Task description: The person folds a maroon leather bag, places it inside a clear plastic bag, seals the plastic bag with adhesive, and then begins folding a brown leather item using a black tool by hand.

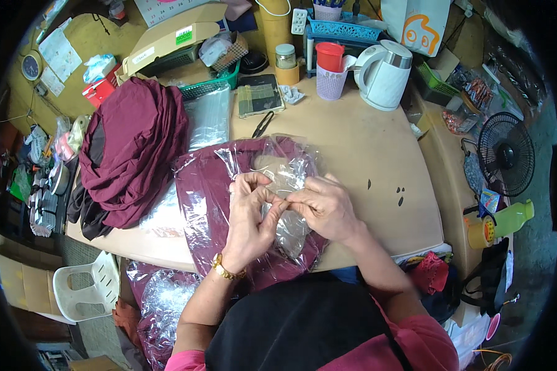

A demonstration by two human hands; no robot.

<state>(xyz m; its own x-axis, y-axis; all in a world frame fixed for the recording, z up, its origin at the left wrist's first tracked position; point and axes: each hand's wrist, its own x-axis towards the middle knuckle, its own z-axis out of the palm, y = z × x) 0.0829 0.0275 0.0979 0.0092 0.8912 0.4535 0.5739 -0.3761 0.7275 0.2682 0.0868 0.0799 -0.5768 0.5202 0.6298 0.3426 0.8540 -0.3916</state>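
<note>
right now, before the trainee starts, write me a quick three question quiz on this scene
1. True or false: the left hand and right hand are far apart.
2. Which is closest to the white kettle?
A) black fan
B) lilac cup
C) white chair
3. Fill in: the maroon fabric beneath the hands lies inside clear ____.

Key: 1. False; 2. B; 3. plastic.
</note>
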